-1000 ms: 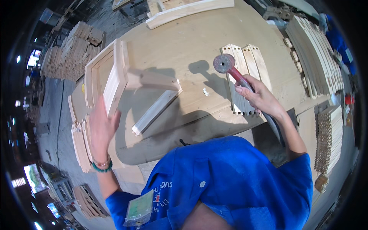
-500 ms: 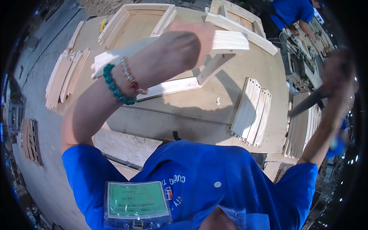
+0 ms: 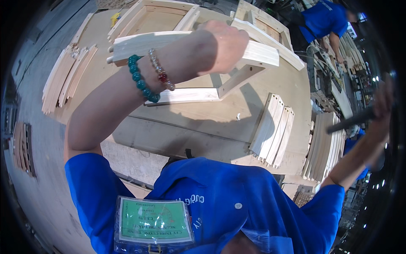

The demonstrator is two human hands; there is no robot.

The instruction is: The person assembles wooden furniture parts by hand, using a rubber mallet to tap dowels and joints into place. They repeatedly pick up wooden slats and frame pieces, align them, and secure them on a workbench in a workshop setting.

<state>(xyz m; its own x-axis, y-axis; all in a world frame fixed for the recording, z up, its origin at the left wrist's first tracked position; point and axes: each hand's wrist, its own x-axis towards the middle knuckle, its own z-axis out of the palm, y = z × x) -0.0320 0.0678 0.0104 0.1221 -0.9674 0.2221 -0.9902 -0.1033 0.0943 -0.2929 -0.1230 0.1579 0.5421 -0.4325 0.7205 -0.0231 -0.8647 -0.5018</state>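
My left hand [image 3: 226, 46] is closed over the upper rail of a pale wooden frame [image 3: 262, 55]; the fingertips are hidden behind the hand. The frame stands on the table, with a slanting leg piece and a lower rail [image 3: 186, 95] joined at a corner. Round peg ends stick out at its left end. My right hand [image 3: 382, 99] is raised far out to the right, blurred, gripping a dark straight tool [image 3: 351, 121]. One end of the tool points down and left; the other is lost in the dark rim, so its kind does not show.
Wooden slats [image 3: 272, 127] lie at the table's right, more slats [image 3: 67, 78] at its left. Assembled frames [image 3: 154, 8] rest at the far side. Stacked boards [image 3: 323, 146] stand beyond the right edge. A co-worker in blue [image 3: 325, 21] bends over wood at the upper right.
My left hand has shifted slightly right and lies sharper on the rail; the frame's left end has come up a little in view. My right hand and the tool have dropped slightly.
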